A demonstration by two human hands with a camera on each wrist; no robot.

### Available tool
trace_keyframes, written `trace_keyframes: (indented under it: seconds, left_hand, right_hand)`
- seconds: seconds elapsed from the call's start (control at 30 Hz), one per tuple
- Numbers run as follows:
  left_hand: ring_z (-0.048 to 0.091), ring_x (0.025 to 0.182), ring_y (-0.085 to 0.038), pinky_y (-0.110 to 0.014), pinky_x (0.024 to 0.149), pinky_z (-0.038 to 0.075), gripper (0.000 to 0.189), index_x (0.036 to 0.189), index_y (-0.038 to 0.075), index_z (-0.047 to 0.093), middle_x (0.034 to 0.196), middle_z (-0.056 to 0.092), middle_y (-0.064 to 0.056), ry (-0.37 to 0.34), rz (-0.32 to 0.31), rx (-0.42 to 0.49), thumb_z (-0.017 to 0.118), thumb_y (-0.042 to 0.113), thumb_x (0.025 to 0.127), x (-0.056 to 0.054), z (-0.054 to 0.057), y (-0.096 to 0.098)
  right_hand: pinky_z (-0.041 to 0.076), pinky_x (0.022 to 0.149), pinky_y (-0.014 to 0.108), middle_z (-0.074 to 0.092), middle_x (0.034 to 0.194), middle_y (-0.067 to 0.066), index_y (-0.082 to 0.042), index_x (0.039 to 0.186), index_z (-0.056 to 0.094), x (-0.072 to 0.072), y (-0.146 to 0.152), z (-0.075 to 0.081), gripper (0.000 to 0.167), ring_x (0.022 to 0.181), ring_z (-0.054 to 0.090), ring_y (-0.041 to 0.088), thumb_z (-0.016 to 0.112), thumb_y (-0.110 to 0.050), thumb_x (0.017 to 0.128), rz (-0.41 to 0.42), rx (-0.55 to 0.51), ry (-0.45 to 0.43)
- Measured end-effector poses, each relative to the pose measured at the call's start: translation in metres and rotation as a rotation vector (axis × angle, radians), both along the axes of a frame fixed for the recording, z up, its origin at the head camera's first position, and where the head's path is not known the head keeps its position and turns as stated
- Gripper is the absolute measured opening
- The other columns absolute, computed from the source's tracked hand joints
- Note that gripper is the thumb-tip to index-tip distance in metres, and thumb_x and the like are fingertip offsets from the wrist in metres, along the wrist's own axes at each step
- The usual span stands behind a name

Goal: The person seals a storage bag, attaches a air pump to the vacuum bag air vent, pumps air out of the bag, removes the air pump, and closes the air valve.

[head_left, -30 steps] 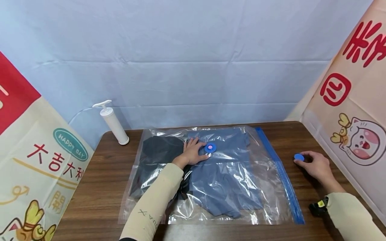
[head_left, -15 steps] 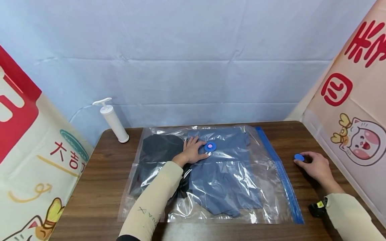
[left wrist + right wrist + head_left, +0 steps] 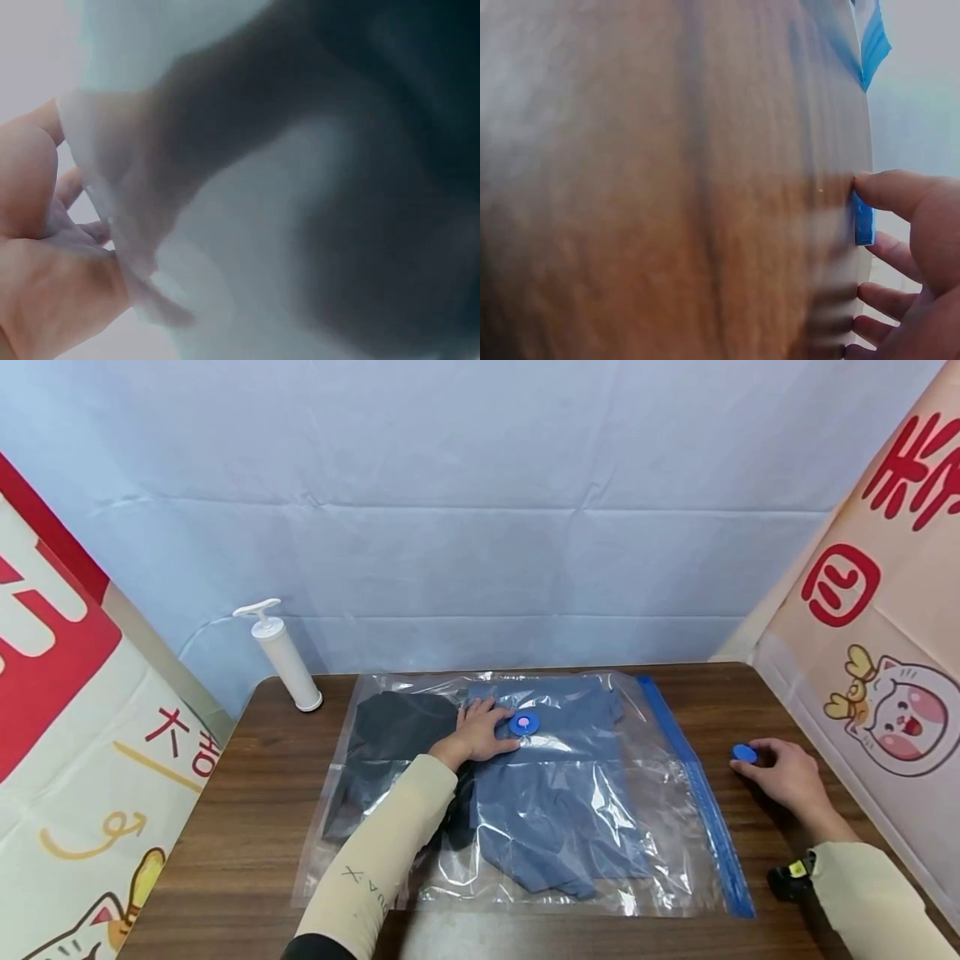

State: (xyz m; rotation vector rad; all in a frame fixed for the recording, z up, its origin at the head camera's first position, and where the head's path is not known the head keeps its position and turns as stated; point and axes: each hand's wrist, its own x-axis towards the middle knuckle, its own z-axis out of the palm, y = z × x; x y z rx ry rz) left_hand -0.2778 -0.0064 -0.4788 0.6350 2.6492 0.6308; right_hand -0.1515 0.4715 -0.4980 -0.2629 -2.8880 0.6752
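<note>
A clear vacuum storage bag (image 3: 652, 827) lies flat on the wooden table, with dark clothing (image 3: 401, 727) in its left part and blue-grey clothing (image 3: 547, 810) in the middle. My left hand (image 3: 474, 739) rests on top of the bag with fingers spread, thumb and forefinger beside the round blue valve (image 3: 524, 723), which has a pink centre. In the left wrist view, that same hand (image 3: 52, 277) is at the plastic's surface. Right of the bag, my right hand (image 3: 787, 770) pinches a round blue valve cap (image 3: 744, 752) between thumb and forefinger, low at the tabletop.
A white hand pump (image 3: 287, 664) stands at the table's back left corner, a thin tube trailing behind it. The bag's blue zip edge (image 3: 705, 793) runs along its right side. Printed banners hang left (image 3: 75, 760) and right (image 3: 862, 693); a pale cloth (image 3: 450, 527) covers the back.
Both hands, the bag and the blue cap keep their places. The left banner's print has shifted, its HAPPY DAY oval passing out of sight, and the head view has moved slightly.
</note>
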Motion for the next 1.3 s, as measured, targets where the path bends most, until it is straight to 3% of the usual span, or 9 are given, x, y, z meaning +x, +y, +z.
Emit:
trace_keyframes:
  seconds: [0.3,0.57,0.77,0.9,1.1,1.3]
  left_hand:
    - [0.013,0.155,-0.037,-0.062,0.121,0.012,0.059,0.152,0.02,0.049,0.166,0.024,-0.016,0.01,-0.024,-0.042,0.064,0.044,0.1,-0.003,0.013,0.0]
    - [0.024,0.152,-0.035,-0.06,0.119,0.022,0.052,0.147,0.016,0.054,0.162,0.034,-0.015,0.01,-0.047,-0.019,0.062,0.039,0.102,-0.005,0.029,-0.001]
    - [0.044,0.142,-0.031,-0.046,0.114,0.038,0.049,0.145,0.006,0.055,0.15,0.051,-0.014,-0.008,-0.077,0.057,0.061,0.031,0.104,-0.006,0.046,-0.011]
    - [0.047,0.139,-0.031,-0.045,0.112,0.04,0.047,0.144,0.005,0.055,0.148,0.054,-0.013,-0.011,-0.08,0.091,0.06,0.03,0.104,-0.006,0.057,-0.022]
    - [0.056,0.128,-0.031,-0.046,0.105,0.046,0.046,0.143,0.007,0.057,0.148,0.054,-0.013,0.025,-0.066,0.125,0.061,0.032,0.104,-0.007,0.07,-0.049]
    - [0.054,0.131,-0.039,-0.049,0.106,0.046,0.042,0.14,0.004,0.059,0.145,0.055,-0.017,0.047,-0.006,0.246,0.06,0.026,0.105,-0.008,0.079,-0.085]
  right_hand:
    - [0.033,0.096,0.075,0.043,0.127,0.047,0.022,0.128,0.046,0.0,-0.003,0.01,0.067,0.116,0.04,0.064,0.07,-0.032,0.098,-0.008,-0.026,-0.1]
    - [0.037,0.093,0.071,0.046,0.131,0.045,0.016,0.131,0.048,-0.005,-0.012,0.02,0.055,0.117,0.044,0.061,0.063,-0.027,0.101,-0.06,-0.091,-0.016]
    - [0.037,0.093,0.072,0.045,0.134,0.044,0.014,0.133,0.048,-0.009,-0.026,0.031,0.054,0.117,0.045,0.06,0.06,-0.029,0.103,-0.038,-0.112,-0.007]
    - [0.042,0.086,0.067,0.051,0.129,0.042,0.014,0.132,0.051,-0.011,-0.037,0.038,0.05,0.106,0.053,0.055,0.062,-0.025,0.102,0.018,-0.105,0.023]
    - [0.042,0.086,0.068,0.05,0.131,0.042,0.014,0.13,0.052,-0.014,-0.06,0.05,0.047,0.112,0.051,0.058,0.063,-0.021,0.102,0.101,-0.123,0.057]
    - [0.046,0.067,0.045,0.057,0.127,0.037,0.011,0.131,0.055,-0.015,-0.084,0.06,0.045,0.08,0.058,0.036,0.065,-0.021,0.101,0.168,-0.116,0.066]
